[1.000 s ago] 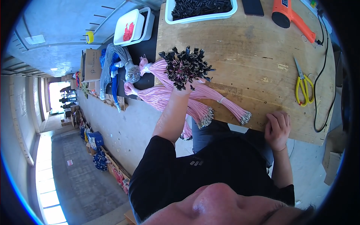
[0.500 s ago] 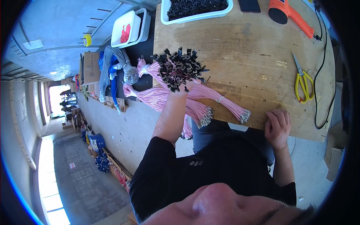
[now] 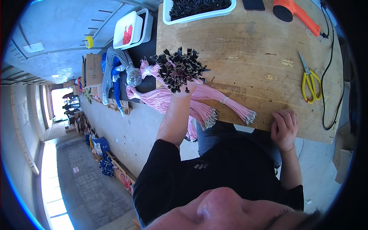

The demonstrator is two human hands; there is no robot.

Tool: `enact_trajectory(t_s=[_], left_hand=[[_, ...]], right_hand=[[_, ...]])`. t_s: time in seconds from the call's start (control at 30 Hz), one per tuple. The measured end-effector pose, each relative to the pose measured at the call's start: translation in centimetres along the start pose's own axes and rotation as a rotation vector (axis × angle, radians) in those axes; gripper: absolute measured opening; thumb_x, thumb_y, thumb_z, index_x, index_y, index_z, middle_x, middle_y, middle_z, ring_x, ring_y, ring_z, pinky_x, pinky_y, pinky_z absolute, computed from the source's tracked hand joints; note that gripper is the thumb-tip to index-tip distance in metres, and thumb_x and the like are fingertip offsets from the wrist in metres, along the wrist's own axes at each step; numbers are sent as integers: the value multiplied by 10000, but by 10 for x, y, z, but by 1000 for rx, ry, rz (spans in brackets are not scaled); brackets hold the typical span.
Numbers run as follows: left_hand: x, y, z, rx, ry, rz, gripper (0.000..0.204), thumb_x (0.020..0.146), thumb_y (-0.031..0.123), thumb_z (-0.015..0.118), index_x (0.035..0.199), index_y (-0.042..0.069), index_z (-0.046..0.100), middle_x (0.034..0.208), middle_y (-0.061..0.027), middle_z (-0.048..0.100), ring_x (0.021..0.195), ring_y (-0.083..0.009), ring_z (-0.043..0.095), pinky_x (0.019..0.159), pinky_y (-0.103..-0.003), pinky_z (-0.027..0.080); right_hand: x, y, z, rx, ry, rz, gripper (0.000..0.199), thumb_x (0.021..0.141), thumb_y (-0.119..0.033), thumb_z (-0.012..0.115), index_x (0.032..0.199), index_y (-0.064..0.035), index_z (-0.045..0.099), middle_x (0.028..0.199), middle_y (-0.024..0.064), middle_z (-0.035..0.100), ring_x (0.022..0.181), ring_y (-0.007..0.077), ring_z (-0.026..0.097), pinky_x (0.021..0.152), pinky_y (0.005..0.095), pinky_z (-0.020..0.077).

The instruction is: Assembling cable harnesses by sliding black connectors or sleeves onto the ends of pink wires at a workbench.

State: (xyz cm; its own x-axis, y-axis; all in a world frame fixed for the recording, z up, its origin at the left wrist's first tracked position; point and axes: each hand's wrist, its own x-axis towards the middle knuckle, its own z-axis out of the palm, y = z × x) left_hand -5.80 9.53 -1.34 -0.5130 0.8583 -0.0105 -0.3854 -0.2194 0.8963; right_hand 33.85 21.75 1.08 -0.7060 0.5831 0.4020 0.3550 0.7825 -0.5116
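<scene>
At the left edge of the desk (image 3: 245, 53), the left hand (image 3: 187, 90) has its fingers clasped round a black-ended wire bundle (image 3: 179, 71); rightward lie pink wires (image 3: 238, 107), then the right hand (image 3: 285, 129), fingers loosely bent, released, near yellow scissors (image 3: 307, 75)

At upper centre, the clustered connectors (image 3: 179, 72) are black; the wires (image 3: 155, 99) below them are pink, their tips (image 3: 209, 118) seemingly silver, though too small to be sure. The tabletop (image 3: 237, 44) is brown with darker streaks and pale patches. At upper right, the heat gun (image 3: 306, 21) is orange with a black nozzle (image 3: 283, 13), the scissors (image 3: 304, 86) yellow-handled. At upper left, the tub (image 3: 120, 31) is white, its pieces (image 3: 127, 35) red.
</scene>
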Motion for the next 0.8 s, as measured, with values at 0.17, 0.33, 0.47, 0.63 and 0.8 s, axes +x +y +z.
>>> enact_trajectory(t_s=[0.17, 0.33, 0.47, 0.63, 0.8], left_hand=[[5, -4, -1, 239, -167, 259, 430, 755, 392, 869, 735, 131, 529, 687, 0, 522, 679, -174, 499, 640, -322, 350], [5, 11, 33, 232, -148, 229, 404, 734, 337, 894, 762, 114, 558, 682, -1, 516, 678, -166, 517, 618, -313, 351], [-2, 10, 28, 239, -99, 118, 573, 685, 263, 946, 1048, 107, 532, 798, 33, 525, 727, -132, 499, 645, -293, 375], [2, -10, 13, 805, -147, 77, 485, 823, 294, 845, 1176, 74, 595, 1058, -39, 632, 953, -169, 598, 851, -335, 505], [4, 27, 106, 1496, -586, 434, 915, 721, 429, 893, 1394, -22, 468, 1367, -175, 588, 1353, -345, 497, 1144, -460, 390]], right_hand=[[0, -1, 1, -2, 0, -7, 307, 683, 24, 654, 983, -35, 681, 997, 109, 626, 948, 328, 613, 811, 439, 502], [-2, 0, 0, -19, -1, -2, 292, 691, 24, 654, 976, -37, 680, 994, 110, 627, 957, 326, 616, 816, 443, 501], [-1, 0, -1, -19, 1, -6, 287, 695, 25, 655, 974, -38, 680, 990, 110, 629, 958, 325, 618, 817, 443, 502], [4, -3, 2, -4, -1, -25, 292, 699, 36, 648, 978, -40, 682, 986, 115, 633, 953, 329, 619, 817, 443, 503], [-4, -6, 3, -26, -18, -24, 295, 703, 41, 642, 984, -39, 683, 982, 118, 627, 933, 333, 614, 829, 443, 500]])
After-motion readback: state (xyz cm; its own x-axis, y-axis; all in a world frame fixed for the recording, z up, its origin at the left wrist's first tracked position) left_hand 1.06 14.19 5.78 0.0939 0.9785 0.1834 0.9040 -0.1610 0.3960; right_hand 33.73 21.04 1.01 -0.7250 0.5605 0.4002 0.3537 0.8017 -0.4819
